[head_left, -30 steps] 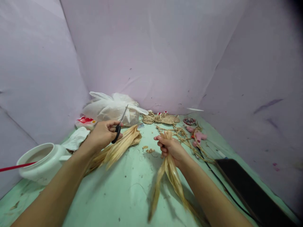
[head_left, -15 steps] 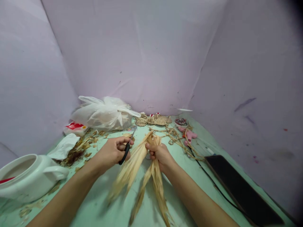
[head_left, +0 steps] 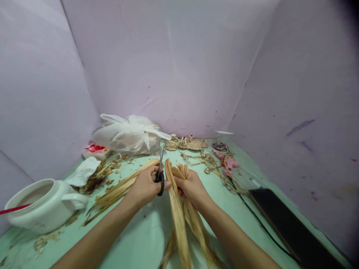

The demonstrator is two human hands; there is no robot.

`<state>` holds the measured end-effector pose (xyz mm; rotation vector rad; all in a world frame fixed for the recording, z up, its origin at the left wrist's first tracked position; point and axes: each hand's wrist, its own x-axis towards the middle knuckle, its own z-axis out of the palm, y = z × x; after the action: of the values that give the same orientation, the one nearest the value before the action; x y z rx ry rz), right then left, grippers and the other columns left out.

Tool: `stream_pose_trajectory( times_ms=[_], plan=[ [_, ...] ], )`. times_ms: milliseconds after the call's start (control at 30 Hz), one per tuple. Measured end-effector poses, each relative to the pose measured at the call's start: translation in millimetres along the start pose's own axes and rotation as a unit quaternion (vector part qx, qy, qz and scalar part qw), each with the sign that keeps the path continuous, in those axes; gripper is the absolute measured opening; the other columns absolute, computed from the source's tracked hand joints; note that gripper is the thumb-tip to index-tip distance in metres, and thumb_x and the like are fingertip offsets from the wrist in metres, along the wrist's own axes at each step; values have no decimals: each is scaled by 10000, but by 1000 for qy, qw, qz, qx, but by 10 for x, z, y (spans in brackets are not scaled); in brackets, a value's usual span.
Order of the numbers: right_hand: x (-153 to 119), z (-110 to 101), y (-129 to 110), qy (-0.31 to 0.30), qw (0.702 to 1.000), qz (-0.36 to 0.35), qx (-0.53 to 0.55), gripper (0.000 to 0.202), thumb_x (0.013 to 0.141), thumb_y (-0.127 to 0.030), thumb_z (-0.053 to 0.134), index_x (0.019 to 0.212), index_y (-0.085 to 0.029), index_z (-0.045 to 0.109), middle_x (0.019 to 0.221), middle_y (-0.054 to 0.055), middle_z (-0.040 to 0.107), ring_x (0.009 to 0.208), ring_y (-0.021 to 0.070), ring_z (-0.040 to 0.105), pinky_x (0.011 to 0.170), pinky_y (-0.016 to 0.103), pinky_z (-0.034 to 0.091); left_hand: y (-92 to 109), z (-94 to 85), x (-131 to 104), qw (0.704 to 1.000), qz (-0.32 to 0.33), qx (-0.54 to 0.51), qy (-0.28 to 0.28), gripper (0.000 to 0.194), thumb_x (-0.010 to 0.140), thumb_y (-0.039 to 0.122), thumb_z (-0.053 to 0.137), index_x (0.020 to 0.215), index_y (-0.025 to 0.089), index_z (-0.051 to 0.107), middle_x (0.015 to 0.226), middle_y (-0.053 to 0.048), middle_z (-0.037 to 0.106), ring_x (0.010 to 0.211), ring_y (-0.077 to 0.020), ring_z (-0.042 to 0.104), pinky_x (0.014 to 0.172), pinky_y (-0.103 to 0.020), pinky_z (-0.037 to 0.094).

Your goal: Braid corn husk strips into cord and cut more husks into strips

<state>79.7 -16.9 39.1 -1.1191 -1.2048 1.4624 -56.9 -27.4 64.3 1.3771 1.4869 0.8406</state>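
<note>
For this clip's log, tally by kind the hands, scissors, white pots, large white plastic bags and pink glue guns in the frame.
Hands: 2 (left hand, right hand)
Scissors: 1
White pot: 1
Large white plastic bag: 1
Pink glue gun: 1
Total: 6

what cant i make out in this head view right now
All in the head view:
Dried plant strips: lower ends cut off by the bottom edge; gripped part hidden by the right hand.
Scissors: handles partly hidden by the left hand.
White plastic bag: contents hidden by its cloudy film.
Red stick: one end cut off by the left edge.
Small pieces in the bowl: too small to identify.
</note>
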Motion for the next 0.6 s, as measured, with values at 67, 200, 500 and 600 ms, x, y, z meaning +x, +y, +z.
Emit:
stream_pose_trajectory(
  times_ms=[67,200,500,600],
  plan=[
    [-19,27,2,-29,1000,1,-7,135,598,-236,566,598,-172,448,422,-74,403,344,46,317,346,188,228,19,52,-22,1000,-11,-22,17,368,506,95,591,865,139,523,435,73,494,377,-65,425,345,-154,280],
    [29,-77,-6,-9,999,8,-43,122,614,-211,556,587,-169,444,422,-61,421,348,51,353,339,180,226,49,-29,-4,998,-30,-39,38,380,488,63,528,861,132,549,403,66,495,350,-72,413,323,-156,245],
    [108,-374,-96,-50,996,69,22,236,619,-297,628,561,-158,446,370,-76,363,316,22,239,322,174,165,-162,-530,245,982,-10,173,75,217,513,161,551,721,159,613,477,4,537,418,-109,446,395,-201,282],
    [98,-353,-98,-57,996,59,31,278,623,-358,648,573,-157,463,416,-53,431,334,33,308,333,179,224,-118,-632,193,946,72,280,146,103,568,252,563,617,165,590,598,-44,591,533,-147,506,435,-210,291]
  ],
)
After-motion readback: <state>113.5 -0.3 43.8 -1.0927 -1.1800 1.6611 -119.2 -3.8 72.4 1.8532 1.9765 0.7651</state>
